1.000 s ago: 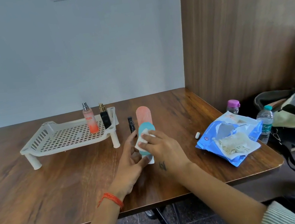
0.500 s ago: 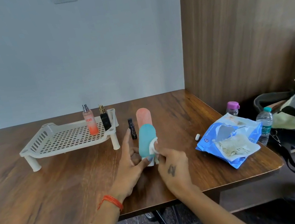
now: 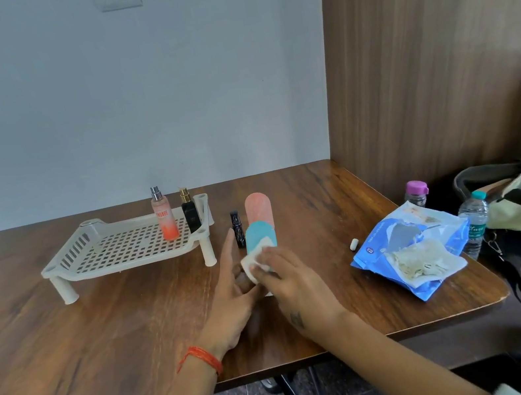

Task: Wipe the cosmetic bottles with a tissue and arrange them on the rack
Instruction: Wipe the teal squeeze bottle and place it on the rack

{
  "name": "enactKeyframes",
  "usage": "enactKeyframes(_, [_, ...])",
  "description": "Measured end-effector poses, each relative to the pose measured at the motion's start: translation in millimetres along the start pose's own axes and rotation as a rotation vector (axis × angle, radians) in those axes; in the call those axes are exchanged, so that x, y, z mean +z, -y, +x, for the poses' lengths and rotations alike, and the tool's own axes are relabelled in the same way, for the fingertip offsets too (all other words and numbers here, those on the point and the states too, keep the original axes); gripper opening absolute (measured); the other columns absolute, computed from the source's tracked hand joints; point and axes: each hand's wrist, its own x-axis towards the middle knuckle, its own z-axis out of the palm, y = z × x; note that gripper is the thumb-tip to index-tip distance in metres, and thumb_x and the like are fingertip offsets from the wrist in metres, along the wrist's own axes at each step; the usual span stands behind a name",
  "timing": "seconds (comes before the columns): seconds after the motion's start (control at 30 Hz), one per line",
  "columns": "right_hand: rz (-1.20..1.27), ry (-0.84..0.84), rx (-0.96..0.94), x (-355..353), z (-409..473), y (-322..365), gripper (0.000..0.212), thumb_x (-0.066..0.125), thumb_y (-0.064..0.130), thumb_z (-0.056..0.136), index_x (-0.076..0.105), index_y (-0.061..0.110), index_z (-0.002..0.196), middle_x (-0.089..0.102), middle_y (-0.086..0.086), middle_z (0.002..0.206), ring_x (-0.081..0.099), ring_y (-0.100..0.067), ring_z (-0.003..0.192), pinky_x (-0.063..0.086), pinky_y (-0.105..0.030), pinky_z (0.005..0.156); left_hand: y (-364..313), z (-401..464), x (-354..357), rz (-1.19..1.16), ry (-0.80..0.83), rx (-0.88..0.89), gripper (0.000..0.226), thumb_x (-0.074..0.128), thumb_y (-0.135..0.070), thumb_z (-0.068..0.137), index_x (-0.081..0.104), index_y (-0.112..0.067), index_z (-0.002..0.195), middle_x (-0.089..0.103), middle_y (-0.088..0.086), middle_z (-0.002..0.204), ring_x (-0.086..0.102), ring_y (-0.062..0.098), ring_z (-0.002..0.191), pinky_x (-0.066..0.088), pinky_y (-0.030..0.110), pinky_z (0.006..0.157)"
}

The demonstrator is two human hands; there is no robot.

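Head view, as I see it: my right hand pinches a white tissue against the teal bottle. My left hand, fingers straight, steadies the bottle's base. Beyond the hands: pink bottle, black tube. Far left of them: rack, holding orange spray bottle and black bottle.

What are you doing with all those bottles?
A person is cleaning them. The right hand rubs a white tissue on the blue bottle while the left hand steadies it on the table. Two small bottles stand on the white rack; the pink bottle waits behind.
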Motion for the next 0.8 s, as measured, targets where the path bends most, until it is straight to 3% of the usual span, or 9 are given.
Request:
enactKeyframes(0.1, [-0.074, -0.025, -0.137, -2, -3, -1, 0.044, 0.084, 0.001, 0.052, 0.072, 0.004, 0.093, 0.069, -0.012, 0.097, 0.066, -0.027, 0.096, 0.056, -0.029, 0.072, 0, 0, 1, 0.006, 0.013, -0.006, 0.091, 0.060, 0.011, 0.079, 0.019, -0.042, 0.142, 0.069, -0.018, 0.102, 0.065, 0.005, 0.102, 0.054, 0.020, 0.075])
enactKeyframes(0.23, [-0.082, -0.020, -0.102, -9, 24, -14, 0.066, 0.089, -0.005, 0.022, 0.073, 0.000, 0.086, 0.071, -0.015, 0.089, 0.069, -0.031, 0.083, 0.059, -0.035, 0.056, 0, 1, 0, 0.017, 0.007, -0.004, 0.095, 0.064, 0.009, 0.077, 0.019, -0.042, 0.143, 0.057, -0.006, 0.127, 0.060, 0.013, 0.112, 0.053, 0.028, 0.090])
enactKeyframes(0.27, [-0.046, -0.036, -0.044, -11, 32, -17, 0.067, 0.088, -0.007, 0.024, 0.073, -0.001, 0.089, 0.071, -0.016, 0.091, 0.068, -0.034, 0.083, 0.059, -0.038, 0.058, -1, 1, 0, 0.045, 0.008, 0.001, 0.095, 0.066, 0.007, 0.077, 0.018, -0.043, 0.143, 0.055, -0.007, 0.126, 0.060, 0.012, 0.112, 0.052, 0.028, 0.092])
enactKeyframes(0.33, [0.103, -0.106, 0.122, -8, 41, -22, 0.058, 0.082, -0.013, 0.046, 0.070, 0.001, 0.101, 0.069, -0.017, 0.103, 0.066, -0.034, 0.091, 0.057, -0.038, 0.072, -1, 1, 1, 0.095, 0.008, 0.002, 0.095, 0.068, 0.001, 0.078, 0.015, -0.045, 0.142, 0.056, -0.011, 0.113, 0.062, 0.007, 0.105, 0.050, 0.027, 0.091])
enactKeyframes(0.4, [0.265, -0.195, 0.291, -6, 39, -26, 0.043, 0.069, -0.010, 0.071, 0.067, 0.006, 0.111, 0.065, -0.013, 0.115, 0.061, -0.025, 0.102, 0.051, -0.031, 0.087, 1, 1, 0, 0.118, 0.014, 0.009, 0.096, 0.070, -0.003, 0.078, 0.013, -0.046, 0.143, 0.059, -0.001, 0.110, 0.063, 0.012, 0.105, 0.049, 0.031, 0.094])
enactKeyframes(0.47, [0.265, -0.197, 0.276, -1, 27, -24, 0.042, 0.063, -0.012, 0.074, 0.065, 0.004, 0.114, 0.064, -0.013, 0.115, 0.058, -0.026, 0.107, 0.046, -0.031, 0.092, 2, 1, -1, 0.130, 0.013, 0.020, 0.097, 0.070, -0.003, 0.078, 0.012, -0.047, 0.143, 0.059, 0.011, 0.110, 0.063, 0.020, 0.104, 0.049, 0.033, 0.095])
enactKeyframes(0.57, [0.203, -0.215, 0.337, 8, 1, -11, 0.028, 0.060, -0.001, 0.079, 0.067, 0.003, 0.106, 0.068, -0.008, 0.096, 0.066, -0.023, 0.088, 0.051, -0.019, 0.076, 3, 2, -1, 0.112, -0.005, 0.015, 0.099, 0.071, -0.003, 0.077, 0.012, -0.047, 0.143, 0.061, 0.004, 0.102, 0.064, 0.021, 0.101, 0.051, 0.027, 0.089])
enactKeyframes(0.67, [0.118, -0.196, 0.259, 15, -10, -5, 0.028, 0.062, 0.005, 0.068, 0.071, -0.001, 0.093, 0.070, -0.011, 0.079, 0.067, -0.023, 0.065, 0.055, -0.024, 0.055, 2, 3, -1, 0.108, 0.000, 0.008, 0.100, 0.072, -0.005, 0.074, 0.014, -0.048, 0.142, 0.060, -0.011, 0.099, 0.065, 0.014, 0.100, 0.052, 0.026, 0.086])
enactKeyframes(0.8, [0.250, -0.262, 0.349, -5, 17, -20, 0.017, 0.068, 0.010, 0.074, 0.070, 0.003, 0.090, 0.067, -0.010, 0.085, 0.062, -0.022, 0.077, 0.052, -0.028, 0.065, 1, 2, -1, 0.116, -0.002, 0.008, 0.097, 0.070, -0.001, 0.077, 0.016, -0.050, 0.141, 0.057, 0.013, 0.114, 0.060, 0.028, 0.109, 0.047, 0.040, 0.100])
